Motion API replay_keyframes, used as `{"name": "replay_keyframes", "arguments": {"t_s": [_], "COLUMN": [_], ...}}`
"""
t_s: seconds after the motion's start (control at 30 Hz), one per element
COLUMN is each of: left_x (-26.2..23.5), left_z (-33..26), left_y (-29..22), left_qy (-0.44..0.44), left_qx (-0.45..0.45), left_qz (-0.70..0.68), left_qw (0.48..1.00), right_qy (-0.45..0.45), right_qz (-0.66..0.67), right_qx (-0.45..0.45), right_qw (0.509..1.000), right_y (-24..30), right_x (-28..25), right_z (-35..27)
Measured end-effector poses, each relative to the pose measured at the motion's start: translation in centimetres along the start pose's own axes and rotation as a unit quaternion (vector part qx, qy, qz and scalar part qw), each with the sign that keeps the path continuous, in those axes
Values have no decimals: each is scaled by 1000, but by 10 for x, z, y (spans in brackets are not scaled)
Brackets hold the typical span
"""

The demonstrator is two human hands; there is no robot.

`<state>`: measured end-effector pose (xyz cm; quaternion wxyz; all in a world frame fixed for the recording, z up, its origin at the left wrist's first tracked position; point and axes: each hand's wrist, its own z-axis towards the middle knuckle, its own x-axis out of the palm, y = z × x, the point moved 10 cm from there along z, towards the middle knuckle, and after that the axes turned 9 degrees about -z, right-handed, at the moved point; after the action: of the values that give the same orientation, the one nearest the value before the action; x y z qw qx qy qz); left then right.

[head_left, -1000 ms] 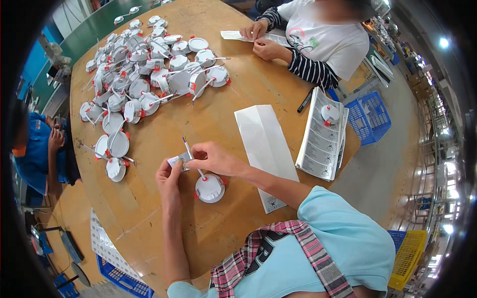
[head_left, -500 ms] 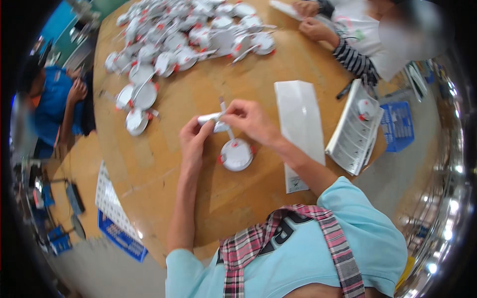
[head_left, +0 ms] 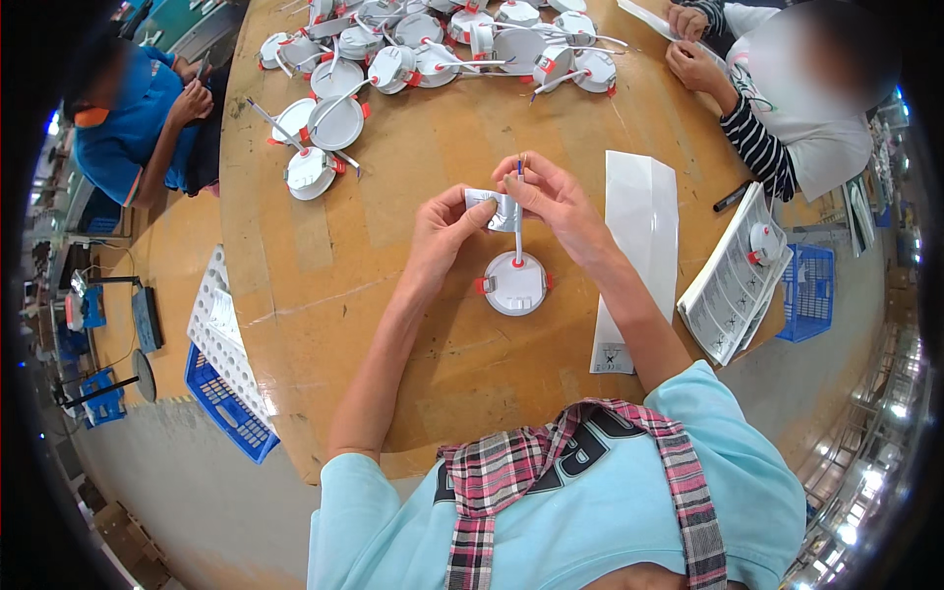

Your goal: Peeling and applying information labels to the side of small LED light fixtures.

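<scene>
A round white downlight [head_left: 515,286] with red side clips lies on the table in front of me. Its white cable [head_left: 519,241] runs up between my hands and ends in thin bare-tipped wires. A small silvery-white label [head_left: 491,208] sits against the cable. My left hand [head_left: 444,232] pinches the label's left part between thumb and fingers. Thumb and fingers of my right hand [head_left: 562,208] close on the cable where the label meets it; the fingertips partly hide that spot.
Many similar downlights [head_left: 418,29] are heaped at the far side. To the right lie a white label sheet [head_left: 634,256], a stack of printed sheets [head_left: 723,300] with a downlight on it, and a black pen [head_left: 731,197]. Blue baskets [head_left: 808,292] stand below. Two people sit nearby.
The label has turned from a steep tilt to a flatter position against the cable, held by both hands. The whole view has shifted, so the table's things appear farther right.
</scene>
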<state>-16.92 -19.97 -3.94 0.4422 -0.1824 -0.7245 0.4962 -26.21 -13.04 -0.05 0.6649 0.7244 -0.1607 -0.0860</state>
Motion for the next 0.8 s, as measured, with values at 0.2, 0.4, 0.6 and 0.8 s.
{"name": "replay_keyframes", "arguments": {"t_s": [0.2,0.4,0.6,0.8], "left_x": [-1,-8,-9,-11], "left_z": [3,4,2,2], "left_y": [-6,-7,-9,-8], "left_qy": [-3,-16,-34,-38], "left_qx": [13,24,32,32], "left_qz": [-9,-11,-6,12], "left_qw": [1000,1000,999,999], "right_qy": [119,113,94,88], "right_qz": [6,2,0,-10], "right_qx": [43,17,14,-6], "right_qw": [992,993,996,996], "right_y": [3,1,-1,1], "right_x": [10,12,7,6], "right_z": [-5,-2,0,1]}}
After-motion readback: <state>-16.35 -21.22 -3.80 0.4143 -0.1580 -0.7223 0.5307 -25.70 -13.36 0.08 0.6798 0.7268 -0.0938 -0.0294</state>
